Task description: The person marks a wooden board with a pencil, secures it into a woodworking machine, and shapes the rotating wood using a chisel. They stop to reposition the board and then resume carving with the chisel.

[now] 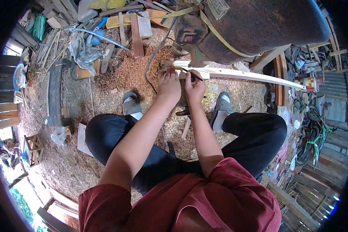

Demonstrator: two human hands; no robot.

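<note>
The left hand lies on top of the long pale wooden strip, near its end. Its fingers reach across the wood, but I cannot tell if they curl around it or only press down. The right hand is just beside the left hand, touching the same strip. It is closed around a thin dark pencil-like stick, and the tip of the stick sits on the wood. The strip runs far away to the right of the right hand, and it is a little bent. Just past both hands stands a big dark rusty metal machine with a yellow strap around it. Under the hands the ground is covered in brown sawdust. Two feet in grey sandals stand there, one below the left hand and one below the right hand. The person sits with legs in black trousers spread wide.
</note>
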